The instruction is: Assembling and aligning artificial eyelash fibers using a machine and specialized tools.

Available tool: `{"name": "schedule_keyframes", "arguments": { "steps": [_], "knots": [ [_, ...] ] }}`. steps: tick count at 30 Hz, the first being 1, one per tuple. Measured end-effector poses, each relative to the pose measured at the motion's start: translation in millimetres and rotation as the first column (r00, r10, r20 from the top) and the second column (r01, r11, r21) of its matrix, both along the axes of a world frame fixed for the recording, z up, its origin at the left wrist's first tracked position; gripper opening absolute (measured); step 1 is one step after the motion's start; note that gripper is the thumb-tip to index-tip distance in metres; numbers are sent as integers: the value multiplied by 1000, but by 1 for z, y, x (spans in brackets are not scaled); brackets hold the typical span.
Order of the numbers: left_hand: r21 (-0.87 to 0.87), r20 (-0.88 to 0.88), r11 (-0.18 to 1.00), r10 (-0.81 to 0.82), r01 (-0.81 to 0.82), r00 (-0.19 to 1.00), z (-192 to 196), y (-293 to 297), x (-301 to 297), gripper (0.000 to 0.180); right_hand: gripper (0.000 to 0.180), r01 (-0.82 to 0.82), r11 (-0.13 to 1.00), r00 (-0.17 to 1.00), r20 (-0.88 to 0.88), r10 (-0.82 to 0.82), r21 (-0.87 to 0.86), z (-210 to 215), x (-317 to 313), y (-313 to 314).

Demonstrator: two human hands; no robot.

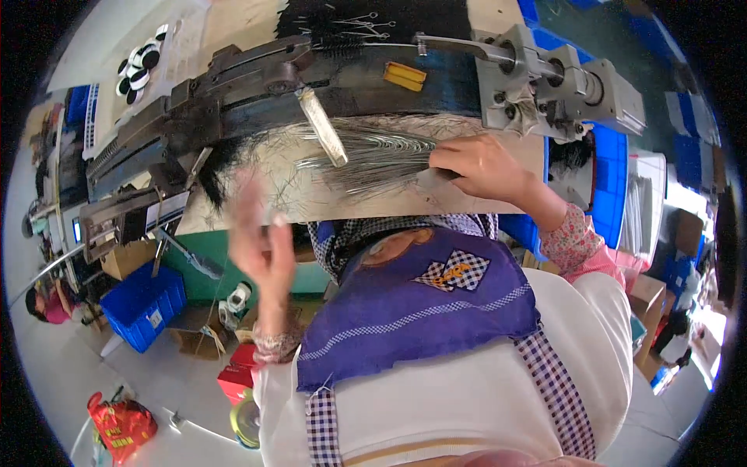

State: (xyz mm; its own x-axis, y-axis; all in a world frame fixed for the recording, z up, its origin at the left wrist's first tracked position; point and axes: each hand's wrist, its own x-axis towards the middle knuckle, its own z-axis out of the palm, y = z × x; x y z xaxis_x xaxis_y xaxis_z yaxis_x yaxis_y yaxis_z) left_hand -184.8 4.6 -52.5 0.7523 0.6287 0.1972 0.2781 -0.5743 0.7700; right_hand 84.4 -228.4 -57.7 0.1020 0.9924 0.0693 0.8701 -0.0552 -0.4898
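**Hands at the wire bundle on the bench**

We see the right hand (481, 165) resting on the wooden worktop (327, 204), fingers curled down over the near end of a bundle of thin metal wires (366, 159), pinning it. The wires fan away to that hand's left, passing under a pale flat bar (324, 126). Our left hand (261, 245) hangs blurred in the air below the bench edge, fingers spread loosely, holding nothing we can make out. Beyond the wires lies the long dark machine rail (233, 93), with a yellow block (405, 75) on it. Past the right hand sits a grey metal housing (560, 82).
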Motion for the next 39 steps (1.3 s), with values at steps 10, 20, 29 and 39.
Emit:
{"name": "schedule_keyframes", "arguments": {
  "steps": [10, 20, 29, 39],
  "knots": [
    [596, -259, 472, 879, -649, 401, -9, 111, -169, 82, 17, 366, 919, 885, -362, -293, 150, 25, 0, 5],
    [125, 330, 962, -269, 241, 905, 74, -34, 65, 67, 10, 397, 842, 915, -224, -334, 366, 114, 4, 14],
    [-321, 172, 921, -171, 220, 970, 32, -9, 71, 28, 10, 235, 890, 967, 4, -256, 391, 126, 42, 63],
    [-877, 481, 83, 150, 474, 864, 97, -48, 119, 21, 19, -46, 952, 874, 474, -108, 301, 81, 53, 102]
  ]
}}
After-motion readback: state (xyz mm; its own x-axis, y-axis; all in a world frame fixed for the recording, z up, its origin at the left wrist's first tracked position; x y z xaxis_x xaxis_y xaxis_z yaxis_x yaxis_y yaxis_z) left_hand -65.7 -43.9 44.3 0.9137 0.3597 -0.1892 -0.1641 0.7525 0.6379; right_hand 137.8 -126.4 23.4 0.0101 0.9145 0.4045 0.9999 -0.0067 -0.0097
